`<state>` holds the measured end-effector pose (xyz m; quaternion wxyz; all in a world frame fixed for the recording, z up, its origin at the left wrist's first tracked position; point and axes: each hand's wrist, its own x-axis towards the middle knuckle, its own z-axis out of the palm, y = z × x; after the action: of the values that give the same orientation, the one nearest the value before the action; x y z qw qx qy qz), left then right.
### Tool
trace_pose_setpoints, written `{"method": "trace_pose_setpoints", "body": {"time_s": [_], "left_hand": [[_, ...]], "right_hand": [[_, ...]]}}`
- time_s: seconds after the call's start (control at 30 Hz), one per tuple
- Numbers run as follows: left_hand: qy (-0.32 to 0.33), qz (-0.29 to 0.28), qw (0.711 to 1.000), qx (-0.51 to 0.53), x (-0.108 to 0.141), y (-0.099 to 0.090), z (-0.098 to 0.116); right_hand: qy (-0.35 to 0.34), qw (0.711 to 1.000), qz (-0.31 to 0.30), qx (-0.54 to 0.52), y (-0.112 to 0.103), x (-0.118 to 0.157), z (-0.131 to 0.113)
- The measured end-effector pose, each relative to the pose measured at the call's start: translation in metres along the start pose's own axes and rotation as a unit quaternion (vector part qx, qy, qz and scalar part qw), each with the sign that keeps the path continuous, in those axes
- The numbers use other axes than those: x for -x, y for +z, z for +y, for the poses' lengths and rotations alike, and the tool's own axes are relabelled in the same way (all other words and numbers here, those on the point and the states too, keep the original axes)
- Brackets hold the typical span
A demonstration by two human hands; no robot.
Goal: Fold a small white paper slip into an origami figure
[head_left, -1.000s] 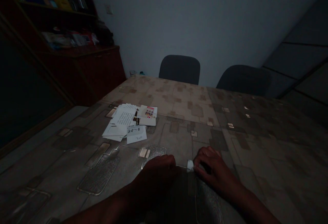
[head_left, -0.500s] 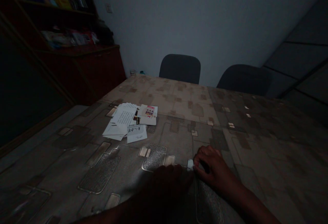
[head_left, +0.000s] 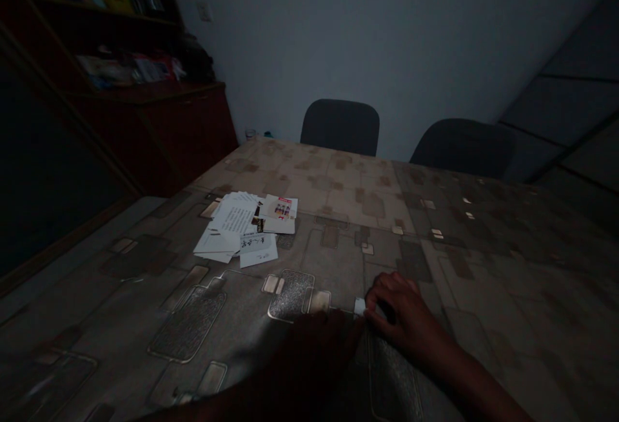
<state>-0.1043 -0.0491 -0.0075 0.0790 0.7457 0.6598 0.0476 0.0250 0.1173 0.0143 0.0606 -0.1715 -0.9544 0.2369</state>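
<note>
My right hand (head_left: 399,306) rests low over the patterned tablecloth, thumb and fingertips pinched at the edge of a small white piece (head_left: 359,306), paper or card by its look. Much of that piece is hidden by the fingers. My left hand (head_left: 316,338) lies just to the left, in deep shadow, its fingertips reaching close to the white piece. Darkness hides whether those fingers grip it. Farther off to the left, a loose pile of white printed cards (head_left: 235,219) is spread on the table, and a card with a red band and small figures (head_left: 283,207) lies at its right side.
The table (head_left: 338,177) wears a cloth with rectangle patterns. Two grey chairs, one nearer the middle (head_left: 340,125) and one to the right (head_left: 461,145), stand behind it. A glass (head_left: 250,134) sits at the far corner. On the left is a dark red cabinet (head_left: 188,125) with filled shelves.
My left fingertips have shifted slightly right, closer to the white piece. My right hand keeps its pinch, and the card pile stays as it was.
</note>
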Motion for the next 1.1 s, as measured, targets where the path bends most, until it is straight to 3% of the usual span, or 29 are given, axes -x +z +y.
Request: {"method": "trace_pose_setpoints", "body": {"time_s": [0.27, 0.53, 1.1], "left_hand": [[-0.022, -0.049, 0.998, 0.023, -0.003, -0.007, -0.001], [-0.032, -0.018, 0.999, 0.029, -0.001, 0.007, -0.008], [-0.025, -0.023, 0.999, 0.029, 0.0, 0.011, -0.01]], "right_hand": [[0.011, 1.0, -0.001, -0.017, 0.001, -0.001, 0.003], [0.031, 0.999, -0.006, -0.044, 0.001, 0.0, 0.005], [0.049, 0.998, 0.008, -0.027, 0.001, 0.004, -0.003]]}}
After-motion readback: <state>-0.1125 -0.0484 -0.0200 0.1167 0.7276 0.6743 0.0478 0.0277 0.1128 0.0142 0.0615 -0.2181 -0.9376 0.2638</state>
